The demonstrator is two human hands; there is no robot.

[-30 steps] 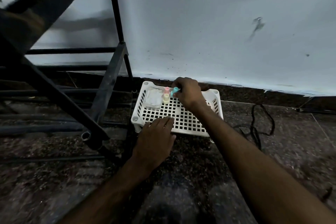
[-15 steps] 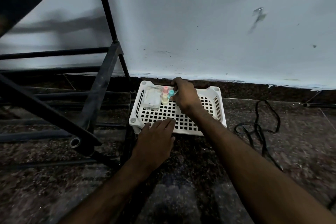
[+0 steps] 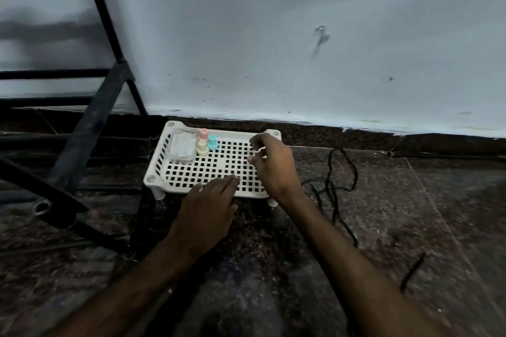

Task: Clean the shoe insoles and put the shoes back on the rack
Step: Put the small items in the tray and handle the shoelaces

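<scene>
A white perforated plastic rack (image 3: 191, 172) stands on the floor against the wall. At its far left corner sit a clear plastic box (image 3: 183, 148) and three small bottles, one with a pink cap (image 3: 203, 134), a yellow one (image 3: 202, 148) and one with a blue cap (image 3: 212, 142). My left hand (image 3: 208, 210) lies flat on the rack's near edge, fingers together. Over the right part of the rack hovers my right hand (image 3: 273, 164), fingers loosely curled and holding nothing. No shoes or insoles are in view.
A black metal frame (image 3: 90, 128) with slanted bars stands to the left of the rack. A tangled black cord (image 3: 336, 186) lies on the dark speckled floor to the right. A pale wall (image 3: 273, 35) rises directly behind.
My right hand let go of the blue-capped bottle beside the other bottles and drew back to the right. My left hand stayed on the rack's near edge.
</scene>
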